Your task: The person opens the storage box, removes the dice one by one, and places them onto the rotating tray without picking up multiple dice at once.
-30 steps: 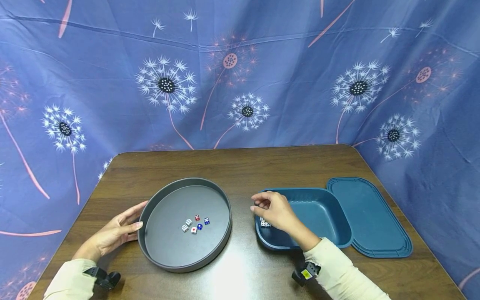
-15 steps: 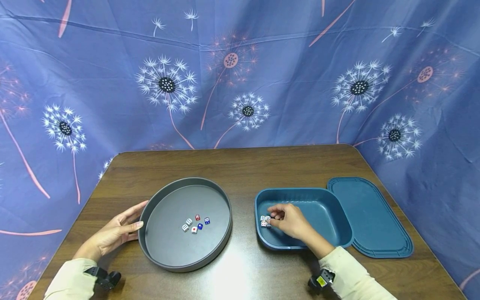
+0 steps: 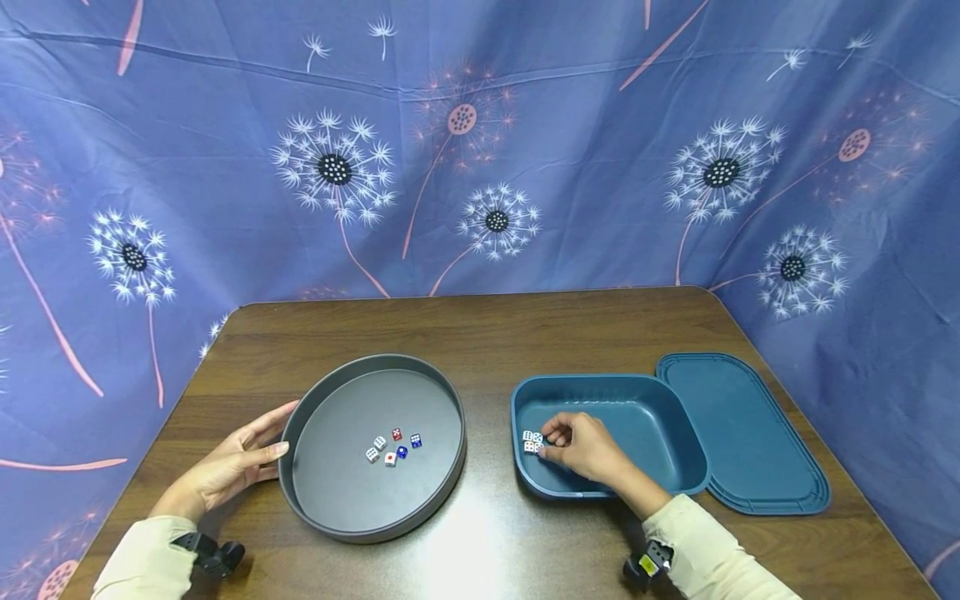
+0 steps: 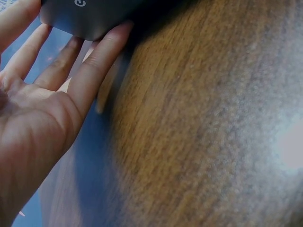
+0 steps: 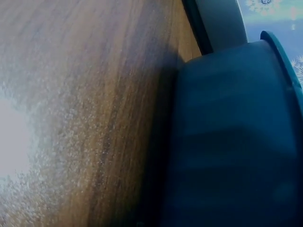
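Note:
In the head view my left hand (image 3: 228, 462) touches the left outer side of a round dark grey tray (image 3: 337, 521), its fingers and thumb nearly straight; the left wrist view shows the fingertips against the tray's wall (image 4: 90, 19). Several small dice lie loose on the tray, among them a red die (image 3: 397, 434), a blue die (image 3: 416, 441) and a white die (image 3: 372, 455). My right hand (image 3: 588, 450) is inside a blue plastic box (image 3: 652, 417), its curled fingers and thumb at the right side of a tight square of white dice (image 3: 529, 442). The right wrist view does not show that hand.
A flat blue lid (image 3: 742, 433) lies on the wooden table (image 3: 480, 350) at the box's right, touching or tucked near its rim. Bare wood separates tray and box. A dandelion-print cloth (image 3: 420, 167) hangs behind the table.
My right hand has come from above the box's left rim down and rightward to the white dice, uncovering them. My left hand and the tray hold their place.

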The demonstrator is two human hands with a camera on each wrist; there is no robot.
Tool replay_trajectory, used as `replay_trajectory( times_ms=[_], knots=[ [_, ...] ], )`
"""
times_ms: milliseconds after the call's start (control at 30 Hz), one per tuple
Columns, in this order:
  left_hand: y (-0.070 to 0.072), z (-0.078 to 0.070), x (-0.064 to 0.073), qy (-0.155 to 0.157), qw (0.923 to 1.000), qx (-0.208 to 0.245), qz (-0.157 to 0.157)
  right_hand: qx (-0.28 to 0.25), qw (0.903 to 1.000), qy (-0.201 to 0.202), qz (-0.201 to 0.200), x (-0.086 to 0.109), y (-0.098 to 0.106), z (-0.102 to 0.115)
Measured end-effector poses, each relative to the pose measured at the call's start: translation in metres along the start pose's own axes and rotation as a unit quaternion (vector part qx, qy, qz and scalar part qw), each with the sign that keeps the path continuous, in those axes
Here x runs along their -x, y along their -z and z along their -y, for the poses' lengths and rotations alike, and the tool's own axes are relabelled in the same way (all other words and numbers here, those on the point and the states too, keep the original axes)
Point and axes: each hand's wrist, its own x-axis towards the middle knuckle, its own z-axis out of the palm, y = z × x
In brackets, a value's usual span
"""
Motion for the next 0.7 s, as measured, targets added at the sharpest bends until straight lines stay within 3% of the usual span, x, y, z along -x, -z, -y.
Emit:
replay_trajectory(
  times_ms=[700],
  knots=[
    [0.0028, 0.0009, -0.0008, 0.005, 0.9999, -0.012, -0.005, 0.071, 0.9973, 0.015, -0.001, -0.0011, -0.0043, 0.0003]
  ],
)
